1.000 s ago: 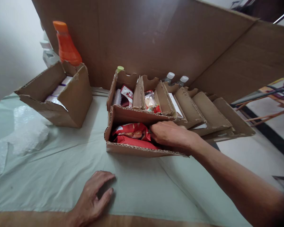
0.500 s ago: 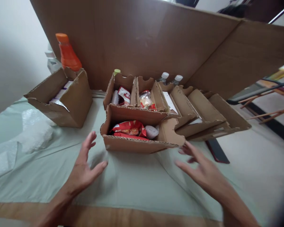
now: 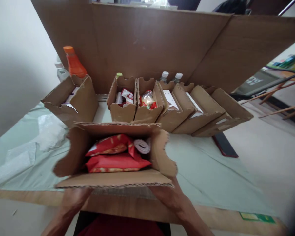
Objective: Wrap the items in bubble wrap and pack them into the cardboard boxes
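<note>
A brown cardboard box (image 3: 113, 181) is tilted with its open top toward me, close to the table's front edge. My left hand (image 3: 76, 196) grips it from underneath at the left, and my right hand (image 3: 166, 196) does the same at the right. The box hides the fingers of both hands. Inside lie two red snack packets (image 3: 118, 163), one above the other, and a rolled pale cloth-like item (image 3: 142, 146) at the right end.
Behind stands a row of cardboard boxes (image 3: 123, 113) with packets and white cards. At left are another box (image 3: 87, 105), an orange bottle (image 3: 75, 65) and crumpled bubble wrap (image 3: 50, 132). A dark flat object (image 3: 225, 145) lies at right. A tall cardboard panel (image 3: 147, 42) closes the back.
Both hands, open and apart from the box before, now hold it. The box has come away from the row toward me and to the left, tipped so its contents show more.
</note>
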`<control>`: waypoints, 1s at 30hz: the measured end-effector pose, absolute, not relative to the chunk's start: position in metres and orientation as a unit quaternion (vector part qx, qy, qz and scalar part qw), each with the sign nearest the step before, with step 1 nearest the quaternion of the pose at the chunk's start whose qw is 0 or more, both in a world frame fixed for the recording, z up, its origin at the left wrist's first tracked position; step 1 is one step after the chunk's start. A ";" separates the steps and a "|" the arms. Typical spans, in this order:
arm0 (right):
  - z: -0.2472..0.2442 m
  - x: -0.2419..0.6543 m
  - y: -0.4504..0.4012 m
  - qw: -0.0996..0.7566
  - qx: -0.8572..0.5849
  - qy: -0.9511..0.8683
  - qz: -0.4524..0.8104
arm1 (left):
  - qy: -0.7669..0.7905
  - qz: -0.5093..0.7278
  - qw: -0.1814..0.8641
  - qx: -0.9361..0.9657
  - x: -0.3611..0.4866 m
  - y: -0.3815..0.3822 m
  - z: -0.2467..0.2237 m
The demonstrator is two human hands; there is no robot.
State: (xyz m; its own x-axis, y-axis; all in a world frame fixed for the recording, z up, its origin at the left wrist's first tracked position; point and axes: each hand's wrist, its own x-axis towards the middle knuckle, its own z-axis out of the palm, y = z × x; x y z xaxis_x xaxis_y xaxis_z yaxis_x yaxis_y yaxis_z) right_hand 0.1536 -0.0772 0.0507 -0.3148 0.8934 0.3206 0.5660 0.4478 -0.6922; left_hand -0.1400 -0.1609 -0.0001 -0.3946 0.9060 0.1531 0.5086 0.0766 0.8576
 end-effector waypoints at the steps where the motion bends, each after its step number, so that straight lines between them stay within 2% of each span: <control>1: 0.056 0.143 -0.073 0.353 -0.460 -0.779 0.240 | 0.710 0.458 0.203 0.495 -0.149 -0.162 0.012; 4: 0.077 0.134 -0.047 0.357 -0.446 -0.783 0.247 | 0.683 0.523 0.194 0.472 -0.143 -0.132 0.046; 6: 0.087 0.151 -0.037 0.356 -0.475 -0.773 0.223 | 0.596 0.590 0.259 0.478 -0.116 -0.103 0.057; 9: 0.082 0.199 -0.057 0.368 -0.554 -0.735 0.129 | 0.513 0.596 0.322 0.527 -0.071 -0.088 0.049; 12: 0.055 0.227 -0.100 0.368 -0.576 -0.725 0.082 | 0.534 0.552 0.339 0.543 -0.055 -0.121 0.023; 17: 0.009 0.164 -0.131 0.343 -0.490 -0.779 0.190 | 0.662 0.508 0.327 0.444 -0.122 -0.174 0.001; 21: -0.010 0.107 -0.124 0.408 -0.436 -0.774 0.209 | 0.582 0.599 0.332 0.437 -0.184 -0.138 0.013; 26: -0.024 0.121 -0.131 0.396 -0.409 -0.777 0.269 | 0.500 0.685 0.329 0.415 -0.203 -0.088 0.006; 30: -0.018 0.139 -0.102 0.396 -0.462 -0.719 0.335 | 0.523 0.673 0.326 0.409 -0.181 -0.102 -0.019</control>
